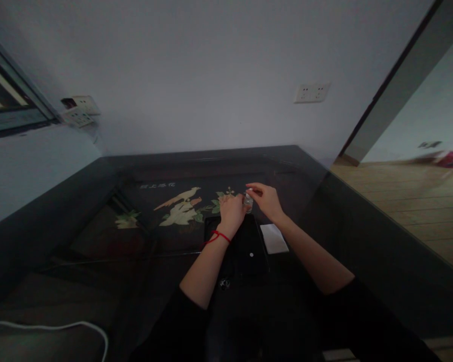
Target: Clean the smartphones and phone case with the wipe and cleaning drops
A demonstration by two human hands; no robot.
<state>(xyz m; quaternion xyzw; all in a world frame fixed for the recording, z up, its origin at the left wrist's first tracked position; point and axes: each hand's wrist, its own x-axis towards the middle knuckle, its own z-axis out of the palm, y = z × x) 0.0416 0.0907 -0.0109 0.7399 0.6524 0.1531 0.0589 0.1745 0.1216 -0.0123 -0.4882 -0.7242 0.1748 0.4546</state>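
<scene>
My left hand (232, 210), with a red string bracelet (219, 235) at its wrist, is closed around a small clear bottle (248, 202). My right hand (267, 200) reaches in from the other side, thumb and fingers pinched at the bottle's whitish top. Whether that top is on or off the bottle is too small to tell. Under my left forearm lies a flat black tray-like object (245, 239), bearing a small white round piece (251, 255). Right of it is a folded white sheet (275, 239). A small shiny object (224, 284) sits near the black object's front edge.
The dark glossy table (309, 216) carries a bird-and-flower picture (181, 208) and stands against a pale wall. A white cable (53, 327) crosses its lower left. Wall sockets (312, 93) are above the table, and a wooden floor (385, 186) lies to the right.
</scene>
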